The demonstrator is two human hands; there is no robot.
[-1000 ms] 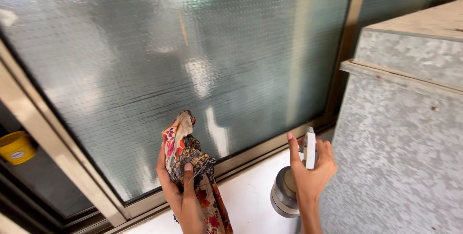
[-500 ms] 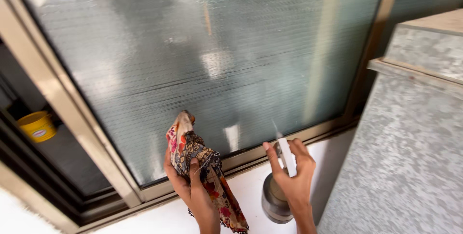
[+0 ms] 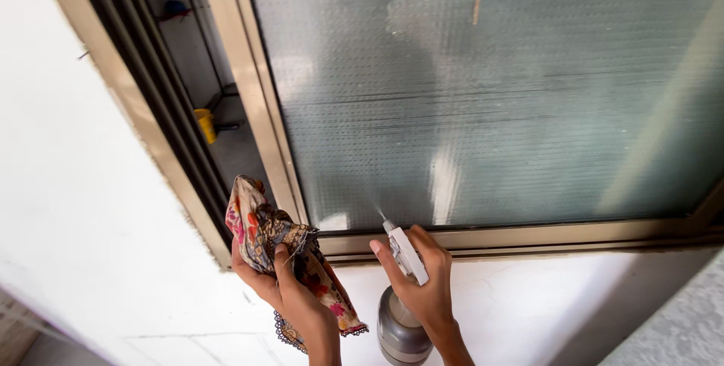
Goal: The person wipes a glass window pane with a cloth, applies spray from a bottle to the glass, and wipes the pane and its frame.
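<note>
My left hand grips a crumpled floral cloth in orange, pink and dark colours, held up near the lower left corner of the window frame. My right hand holds a spray bottle with a grey body and a white nozzle, index finger on the trigger. A faint mist leaves the nozzle toward the frosted glass pane. The nozzle points at the bottom of the pane, just above the beige frame rail.
A white wall fills the left and the space below the window. Left of the pane an open gap shows dark tracks and a yellow container inside. A speckled grey surface sits at the lower right corner.
The view has swung left and down; the grey cabinet has mostly left the frame and the white wall has come in. Both hands stay on cloth and bottle, and spray now shows at the nozzle.
</note>
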